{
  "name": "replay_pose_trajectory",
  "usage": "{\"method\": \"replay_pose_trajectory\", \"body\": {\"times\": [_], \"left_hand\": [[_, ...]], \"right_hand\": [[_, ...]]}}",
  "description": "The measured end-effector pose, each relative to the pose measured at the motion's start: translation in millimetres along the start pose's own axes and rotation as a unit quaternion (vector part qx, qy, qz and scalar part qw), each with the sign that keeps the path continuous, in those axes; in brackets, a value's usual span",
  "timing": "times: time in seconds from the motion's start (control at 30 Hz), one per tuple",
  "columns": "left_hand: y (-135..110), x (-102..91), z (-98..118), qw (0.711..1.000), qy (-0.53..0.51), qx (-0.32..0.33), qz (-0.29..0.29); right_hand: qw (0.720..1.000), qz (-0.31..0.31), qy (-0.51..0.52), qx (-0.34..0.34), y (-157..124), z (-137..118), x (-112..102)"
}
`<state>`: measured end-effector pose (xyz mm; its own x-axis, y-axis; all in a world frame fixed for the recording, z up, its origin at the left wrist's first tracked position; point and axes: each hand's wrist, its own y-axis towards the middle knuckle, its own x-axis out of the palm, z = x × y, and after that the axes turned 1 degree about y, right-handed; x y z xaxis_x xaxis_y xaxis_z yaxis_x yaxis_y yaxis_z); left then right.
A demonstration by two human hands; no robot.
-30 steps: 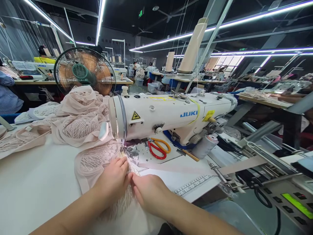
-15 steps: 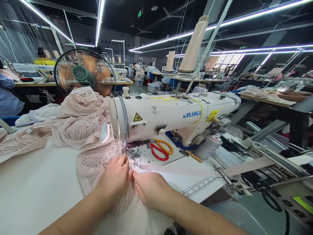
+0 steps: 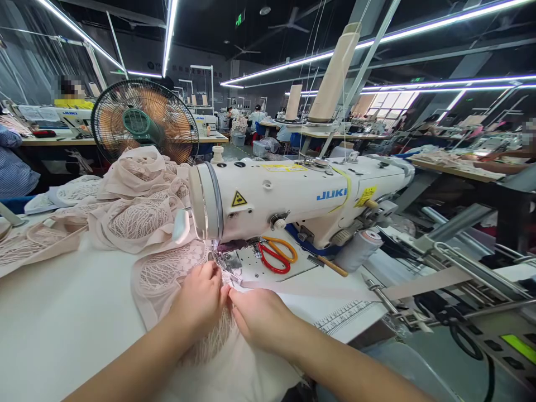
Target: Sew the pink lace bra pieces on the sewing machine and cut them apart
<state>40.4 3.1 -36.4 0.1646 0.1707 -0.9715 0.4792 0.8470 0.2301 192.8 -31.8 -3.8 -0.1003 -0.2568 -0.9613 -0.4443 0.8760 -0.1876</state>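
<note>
A white Juki sewing machine [image 3: 293, 195] stands across the table. Pale pink lace fabric [image 3: 163, 273] lies under its presser foot [image 3: 221, 261]. My left hand [image 3: 199, 301] rests on the lace just before the foot, fingers curled and pinching the fabric edge. My right hand [image 3: 259, 318] lies right beside it, thumb and fingers pressed on the same edge. The two hands touch at the fingertips. A beige elastic strip [image 3: 419, 282] runs in from the right toward the needle.
More pink lace [image 3: 134, 201] is piled behind the machine's head, in front of a standing fan [image 3: 144, 123]. Red and orange scissors [image 3: 274, 254] lie on the machine bed, a thread spool [image 3: 355, 251] beside them. Other workers sit at tables far left and right.
Both hands have crept a little toward the presser foot with the lace. The view has shifted slightly.
</note>
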Motion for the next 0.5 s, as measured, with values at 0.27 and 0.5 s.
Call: {"method": "replay_pose_trajectory", "body": {"times": [0.27, 0.5], "left_hand": [[2, 4.3, -5, 0.999, 0.013, 0.015, 0.032], [2, 10.1, -11, 0.997, 0.047, 0.035, 0.049]], "right_hand": [[1.000, 0.000, -0.012, 0.005, 2, 1, 2], [1.000, 0.001, -0.020, 0.005, 5, 0, -1]]}}
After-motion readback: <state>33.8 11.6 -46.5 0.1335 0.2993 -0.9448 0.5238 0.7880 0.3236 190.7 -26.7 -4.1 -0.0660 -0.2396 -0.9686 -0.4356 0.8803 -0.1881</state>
